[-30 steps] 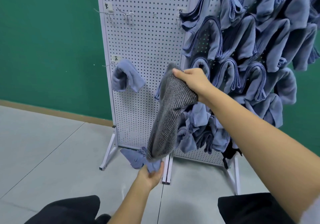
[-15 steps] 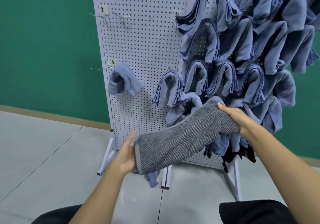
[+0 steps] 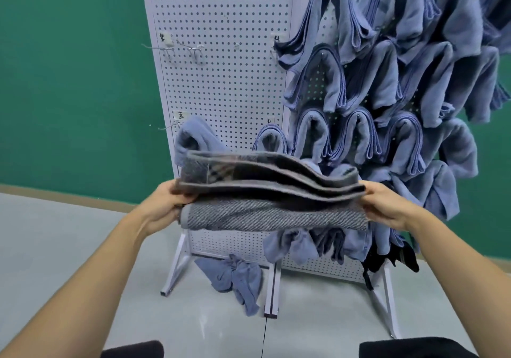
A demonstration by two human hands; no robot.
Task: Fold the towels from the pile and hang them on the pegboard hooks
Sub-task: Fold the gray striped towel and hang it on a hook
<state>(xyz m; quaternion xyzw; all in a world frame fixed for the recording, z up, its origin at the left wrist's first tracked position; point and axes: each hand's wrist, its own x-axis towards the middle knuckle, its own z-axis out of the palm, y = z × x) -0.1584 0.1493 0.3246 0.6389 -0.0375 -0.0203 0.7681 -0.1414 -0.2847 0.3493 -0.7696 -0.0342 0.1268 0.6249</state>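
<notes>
Left hand (image 3: 166,205) and right hand (image 3: 387,208) each grip one end of the folded grey striped towel (image 3: 273,216), held level before the white pegboard (image 3: 221,81). Hung blue towels (image 3: 387,95) crowd the pegboard's right side. A crumpled blue towel (image 3: 232,274) lies at its foot.

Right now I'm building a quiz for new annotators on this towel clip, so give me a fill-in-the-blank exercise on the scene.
The left hand and right hand hold a folded towel coloured ____.
The hung towels on the pegboard are ____.
A crumpled blue towel lies on the ____.
Missing: grey; blue; floor.
</notes>
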